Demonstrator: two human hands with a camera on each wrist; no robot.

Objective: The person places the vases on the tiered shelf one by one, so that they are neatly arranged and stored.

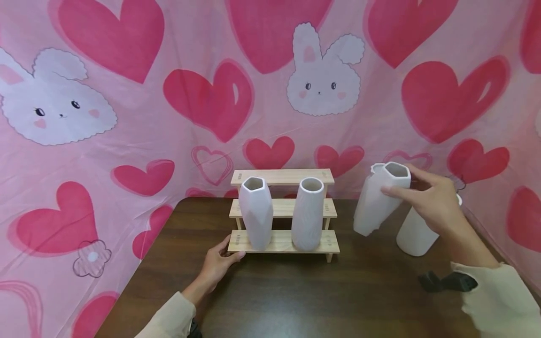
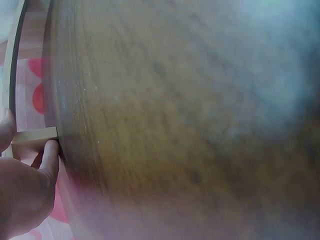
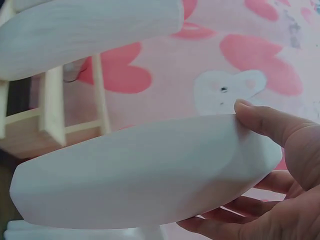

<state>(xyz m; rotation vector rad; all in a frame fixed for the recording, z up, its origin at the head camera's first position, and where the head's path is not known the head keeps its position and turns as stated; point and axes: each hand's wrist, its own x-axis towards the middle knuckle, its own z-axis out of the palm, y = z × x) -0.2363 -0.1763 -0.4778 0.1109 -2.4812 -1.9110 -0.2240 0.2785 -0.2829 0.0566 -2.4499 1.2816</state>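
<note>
My right hand holds a white faceted vase near its five-sided rim, thumb on the near side. It tilts over the table, right of a three-tier wooden stand. In the right wrist view, thumb and fingers span the upper end of this vase. My left hand grips the left end of the stand's lowest shelf. In the left wrist view, a fingertip touches the wooden leg. On that shelf stand a faceted white vase and a rounder white vase, both upright.
Another white vase stands partly hidden behind the right forearm. Behind the held vase, a further white rim shows; its body is mostly hidden. The dark wooden table meets a pink heart-and-rabbit cloth at the back.
</note>
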